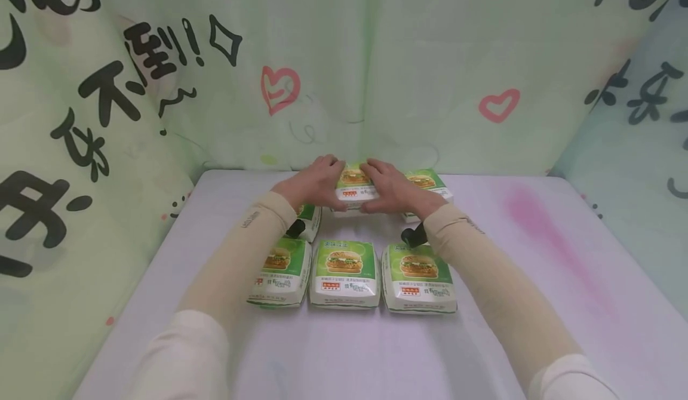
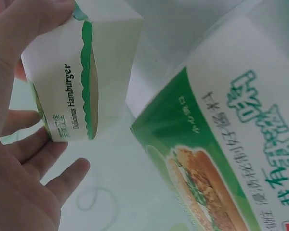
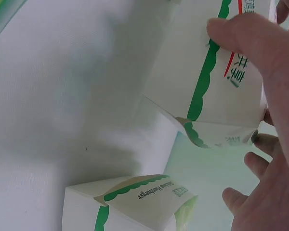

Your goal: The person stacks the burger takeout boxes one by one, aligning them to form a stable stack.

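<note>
Both hands grip a green-and-white hamburger box [image 1: 356,194] at the middle of the back row, one from each side. My left hand [image 1: 317,182] holds its left side, with the thumb at the near face and the other fingers spread toward the far side. On the right side, my right hand [image 1: 398,188] has its thumb on the printed front [image 3: 183,72] and its fingers behind. The left wrist view shows the held box's side panel [image 2: 65,82], lettered "Delicious Hamburger". Another hamburger box [image 1: 424,179] stands just right of the held one, partly behind the right wrist.
Three matching boxes form a front row: left [image 1: 287,268], middle [image 1: 345,274] and right [image 1: 419,277]. A further box [image 1: 310,221] is mostly hidden by the left forearm. The white table [image 1: 344,352] ends at a green printed curtain [image 1: 419,48].
</note>
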A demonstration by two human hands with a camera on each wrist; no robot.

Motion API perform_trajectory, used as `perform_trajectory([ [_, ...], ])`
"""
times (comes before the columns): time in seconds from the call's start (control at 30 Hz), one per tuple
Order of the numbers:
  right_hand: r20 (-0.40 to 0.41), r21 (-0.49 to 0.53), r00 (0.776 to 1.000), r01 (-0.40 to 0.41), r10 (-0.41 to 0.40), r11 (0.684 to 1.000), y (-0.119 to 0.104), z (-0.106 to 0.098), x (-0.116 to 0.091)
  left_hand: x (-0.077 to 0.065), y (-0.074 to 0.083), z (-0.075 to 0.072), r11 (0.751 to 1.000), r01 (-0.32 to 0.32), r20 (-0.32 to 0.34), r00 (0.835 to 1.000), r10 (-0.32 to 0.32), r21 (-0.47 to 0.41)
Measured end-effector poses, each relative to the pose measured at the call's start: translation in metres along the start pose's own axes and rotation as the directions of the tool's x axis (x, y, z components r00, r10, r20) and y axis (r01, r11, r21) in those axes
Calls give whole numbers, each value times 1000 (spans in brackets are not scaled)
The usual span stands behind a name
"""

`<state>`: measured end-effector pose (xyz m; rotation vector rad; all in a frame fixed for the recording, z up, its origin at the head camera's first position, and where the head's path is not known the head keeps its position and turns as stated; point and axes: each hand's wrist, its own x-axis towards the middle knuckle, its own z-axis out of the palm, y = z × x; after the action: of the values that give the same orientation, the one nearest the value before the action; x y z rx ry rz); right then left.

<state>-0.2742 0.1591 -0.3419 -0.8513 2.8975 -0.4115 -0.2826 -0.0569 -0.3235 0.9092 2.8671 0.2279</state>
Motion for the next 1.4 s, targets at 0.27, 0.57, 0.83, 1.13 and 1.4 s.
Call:
perform_trajectory([
  [0.27,39,-7,999,32,-31,999,-4,-5,-3,-8,-3,-2,998,-15,10,1000,16,-65],
  [0.57,53,-38,998,25,-23,999,-13,-8,-6,-17,-2,-3,998,-16,38,999,18,-53],
  [0.83,19,-96,999,48,-46,994,-19,-8,-11,-27,2,-2,998,-60,15,998,60,11],
  [1.13,7,-112,998,71,-70,991,-22,-6,-17,-31,6,-1,996,-79,37,996,77,51],
  [1.4,12,-138,995,98,-97,986,-25,-3,-23,-33,7,2,990,-129,7,992,129,63],
])
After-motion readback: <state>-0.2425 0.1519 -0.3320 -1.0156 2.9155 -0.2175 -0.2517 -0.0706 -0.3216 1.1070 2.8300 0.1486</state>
